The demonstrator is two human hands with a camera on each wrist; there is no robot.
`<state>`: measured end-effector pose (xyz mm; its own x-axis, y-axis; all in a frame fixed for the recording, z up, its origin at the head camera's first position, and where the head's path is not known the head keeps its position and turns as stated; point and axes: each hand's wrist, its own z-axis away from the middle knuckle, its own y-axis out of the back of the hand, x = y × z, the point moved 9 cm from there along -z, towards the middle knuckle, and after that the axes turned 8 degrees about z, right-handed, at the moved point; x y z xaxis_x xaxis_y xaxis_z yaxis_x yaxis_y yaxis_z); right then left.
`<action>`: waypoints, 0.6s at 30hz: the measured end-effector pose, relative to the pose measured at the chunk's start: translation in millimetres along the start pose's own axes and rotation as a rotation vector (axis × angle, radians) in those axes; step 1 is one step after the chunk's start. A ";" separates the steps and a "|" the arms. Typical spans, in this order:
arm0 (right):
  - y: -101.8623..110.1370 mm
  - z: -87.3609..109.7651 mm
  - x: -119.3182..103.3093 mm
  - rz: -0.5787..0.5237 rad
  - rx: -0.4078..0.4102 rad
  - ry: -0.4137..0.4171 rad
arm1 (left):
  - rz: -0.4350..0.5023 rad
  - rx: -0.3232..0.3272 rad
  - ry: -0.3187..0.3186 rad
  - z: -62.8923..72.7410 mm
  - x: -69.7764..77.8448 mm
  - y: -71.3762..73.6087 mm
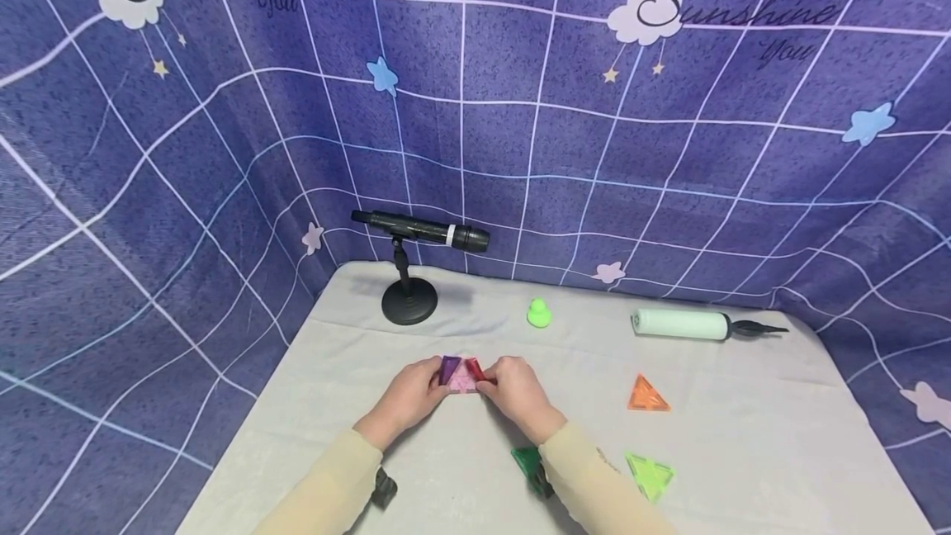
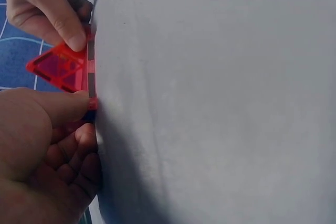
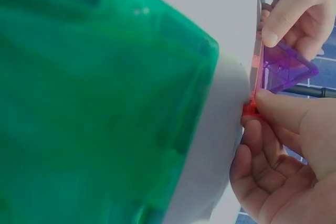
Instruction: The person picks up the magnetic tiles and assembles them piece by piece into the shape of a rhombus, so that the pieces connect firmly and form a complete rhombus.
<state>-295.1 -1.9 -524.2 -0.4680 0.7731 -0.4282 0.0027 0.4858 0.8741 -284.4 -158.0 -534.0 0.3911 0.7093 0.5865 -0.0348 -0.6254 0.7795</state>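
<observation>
Near the middle of the table, a translucent pink triangular tile (image 1: 463, 380) lies between the two hands. My left hand (image 1: 412, 390) pinches a purple triangular tile (image 1: 449, 369) that stands up at the pink tile's left side. On the opposite side, my right hand (image 1: 516, 390) pinches a red triangular tile (image 1: 475, 369), also raised. From the left wrist, the red tile (image 2: 60, 69) shows as an upright triangle with thumbs at its base. The purple tile (image 3: 289, 69) appears upright in the right wrist view, points away from the table.
A black microphone (image 1: 419, 229) on a stand and a lime toy duck (image 1: 539, 314) stand behind. At the right lie a mint cylindrical pump (image 1: 679, 324), an orange triangle tile (image 1: 647, 395) and a lime triangle tile (image 1: 650, 475). A green tile (image 1: 526, 460) is beside the right forearm.
</observation>
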 end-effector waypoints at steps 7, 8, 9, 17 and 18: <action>0.3 -1.7 -2.6 0.004 0.000 -0.001 | -0.005 0.008 -0.020 1.1 2.7 0.9; 0.2 -2.0 -2.7 0.005 -0.001 0.000 | -0.009 0.010 -0.023 1.2 2.9 0.9; -0.1 -2.3 -2.7 0.007 -0.002 -0.001 | -0.013 0.011 -0.026 1.2 3.0 0.8; 1.4 -2.8 -9.6 0.061 -0.001 0.051 | -0.028 0.015 -0.032 1.4 3.6 0.1; 1.6 -2.4 -10.5 0.065 -0.001 0.055 | -0.029 0.015 -0.032 1.6 3.7 0.0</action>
<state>-292.3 -10.3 -517.7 -0.5144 0.7796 -0.3572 0.0337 0.4346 0.9000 -281.4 -155.9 -532.1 0.4209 0.7167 0.5560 -0.0092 -0.6095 0.7927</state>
